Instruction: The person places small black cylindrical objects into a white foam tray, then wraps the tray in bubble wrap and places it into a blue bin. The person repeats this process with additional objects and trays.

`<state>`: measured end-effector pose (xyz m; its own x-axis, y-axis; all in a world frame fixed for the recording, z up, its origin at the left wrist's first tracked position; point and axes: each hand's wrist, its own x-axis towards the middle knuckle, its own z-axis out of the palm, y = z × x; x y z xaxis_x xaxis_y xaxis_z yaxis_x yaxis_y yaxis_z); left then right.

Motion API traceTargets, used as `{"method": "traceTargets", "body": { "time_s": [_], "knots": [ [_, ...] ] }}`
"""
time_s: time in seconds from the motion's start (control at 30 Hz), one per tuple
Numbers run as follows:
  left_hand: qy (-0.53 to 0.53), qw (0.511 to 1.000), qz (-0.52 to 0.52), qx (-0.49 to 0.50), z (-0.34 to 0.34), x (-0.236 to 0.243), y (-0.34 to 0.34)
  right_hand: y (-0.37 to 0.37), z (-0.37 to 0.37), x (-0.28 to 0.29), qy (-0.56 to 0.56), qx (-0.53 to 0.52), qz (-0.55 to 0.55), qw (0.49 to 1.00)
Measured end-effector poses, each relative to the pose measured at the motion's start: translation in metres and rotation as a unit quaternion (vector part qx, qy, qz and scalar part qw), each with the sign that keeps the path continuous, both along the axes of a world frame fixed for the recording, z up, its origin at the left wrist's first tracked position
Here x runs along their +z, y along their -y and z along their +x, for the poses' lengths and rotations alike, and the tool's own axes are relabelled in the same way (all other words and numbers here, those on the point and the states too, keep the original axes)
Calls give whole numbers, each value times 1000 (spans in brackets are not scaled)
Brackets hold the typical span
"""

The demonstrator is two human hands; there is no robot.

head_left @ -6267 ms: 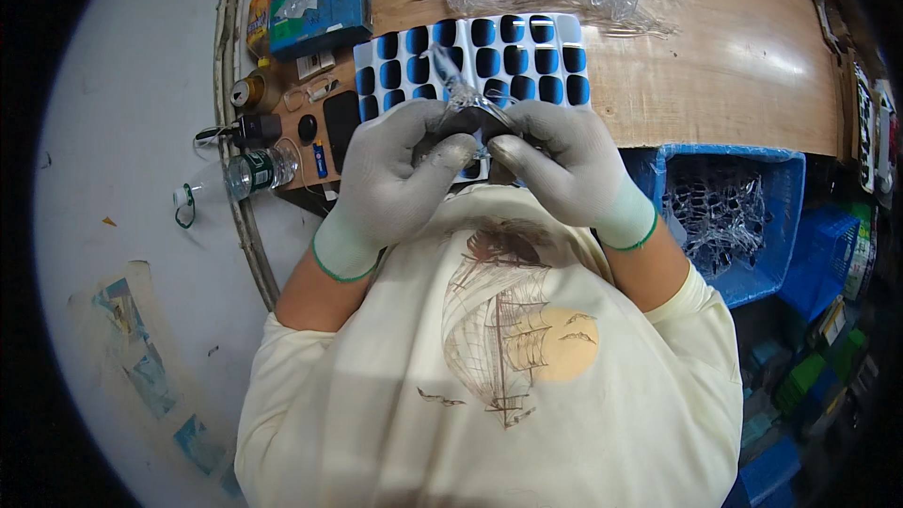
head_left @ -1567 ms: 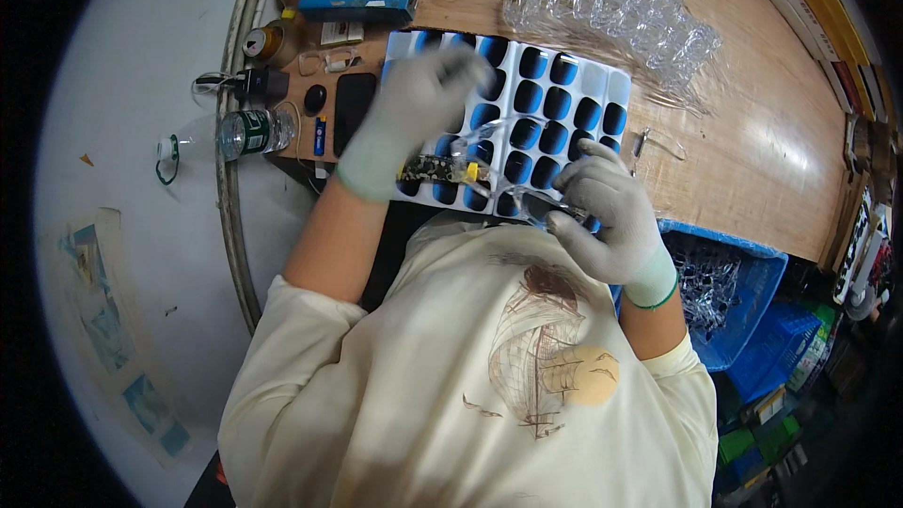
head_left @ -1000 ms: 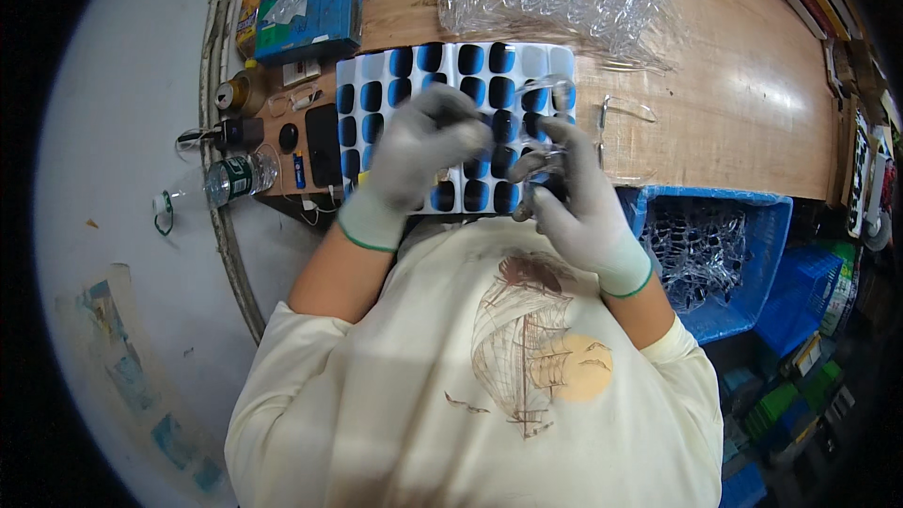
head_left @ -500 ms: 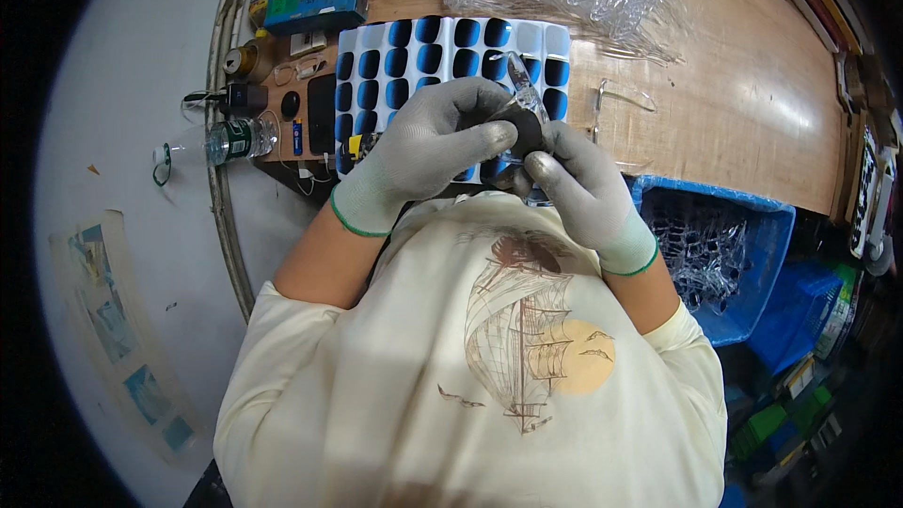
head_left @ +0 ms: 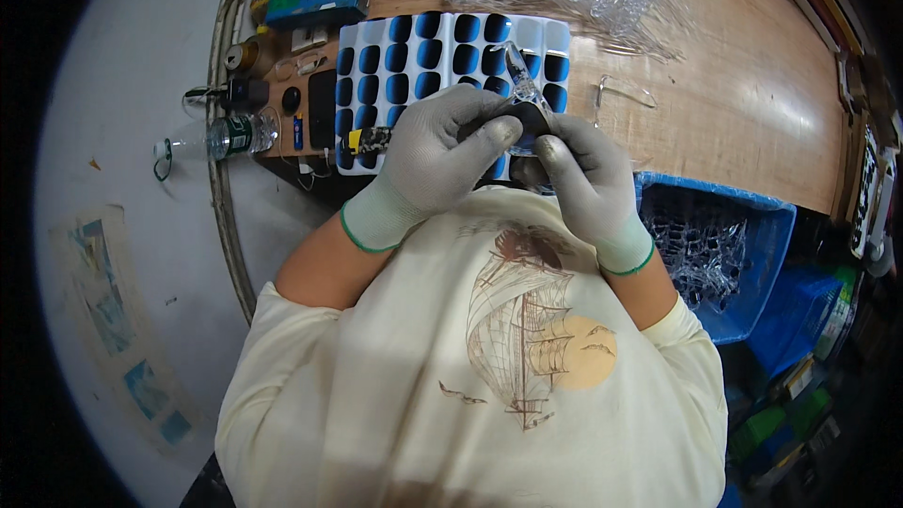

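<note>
Wooden worktop [head_left: 752, 103] carries a white compartment tray [head_left: 442, 47], and above its near edge the gloved left hand [head_left: 437, 155] and right hand [head_left: 574, 169] both pinch shut on a small dark part [head_left: 527, 118] tipped with clear plastic, which could slip from smooth gloves into the tray.

1. Both gloves, left hand [head_left: 442, 155] and right hand [head_left: 583, 179], are grey with green cuffs.
2. The tray [head_left: 376, 33] is white with dark blue wells.
3. The shirt [head_left: 470, 367] is cream with a brown ship print.
4. The crate [head_left: 762, 254] at right is blue.
</note>
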<state>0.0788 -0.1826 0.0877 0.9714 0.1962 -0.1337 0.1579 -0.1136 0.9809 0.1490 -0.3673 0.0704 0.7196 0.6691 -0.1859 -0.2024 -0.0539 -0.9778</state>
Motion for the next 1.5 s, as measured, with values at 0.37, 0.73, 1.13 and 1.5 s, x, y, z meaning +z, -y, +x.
{"method": "traceTargets", "body": {
  "time_s": [0.37,0.73,1.13,1.5],
  "knots": [
    [-39,998,-1,-52,7,22,-7,4,17,12,76,53,-64,994],
    [42,990,69,-118,16,4,-29,3,12,4,71,143,1,987],
    [-68,911,373,165,198,-167,-184,24,80,-171,132,-61,-627,765],
    [-262,954,-30,143,232,-187,-188,16,93,-195,133,-70,-560,814]
  ]
}}
